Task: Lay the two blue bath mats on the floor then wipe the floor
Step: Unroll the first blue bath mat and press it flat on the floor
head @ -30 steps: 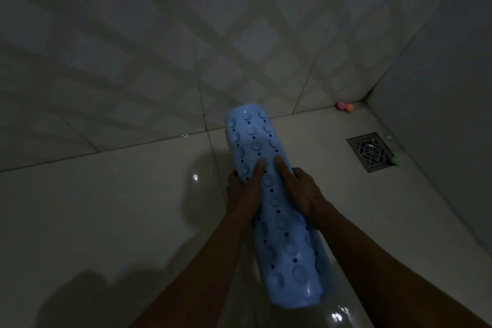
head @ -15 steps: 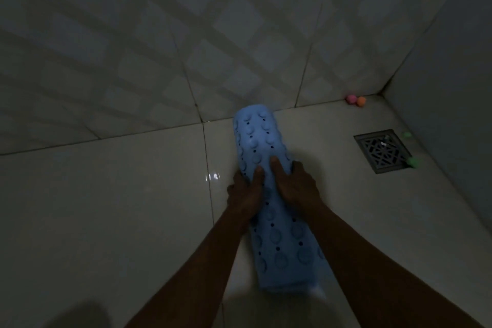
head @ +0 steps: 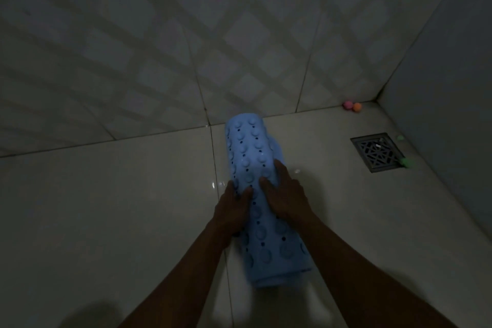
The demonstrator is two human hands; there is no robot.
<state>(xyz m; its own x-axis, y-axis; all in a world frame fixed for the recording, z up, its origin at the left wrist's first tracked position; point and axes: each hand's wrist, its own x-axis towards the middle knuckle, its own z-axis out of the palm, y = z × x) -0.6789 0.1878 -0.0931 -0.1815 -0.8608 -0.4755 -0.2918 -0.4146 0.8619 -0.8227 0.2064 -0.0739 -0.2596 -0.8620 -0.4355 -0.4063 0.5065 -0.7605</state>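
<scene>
I see both hands on the rolled blue bath mat (head: 255,194), which lies on the floor (head: 106,208) near the wall: left hand (head: 234,208) and right hand (head: 286,194) grip its middle, fingers curled.

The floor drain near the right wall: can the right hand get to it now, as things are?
Probably yes, but not right away. The right hand is busy holding the rolled blue bath mat together with the left hand. The tiled floor between mat and floor drain shows nothing in the way.
</scene>
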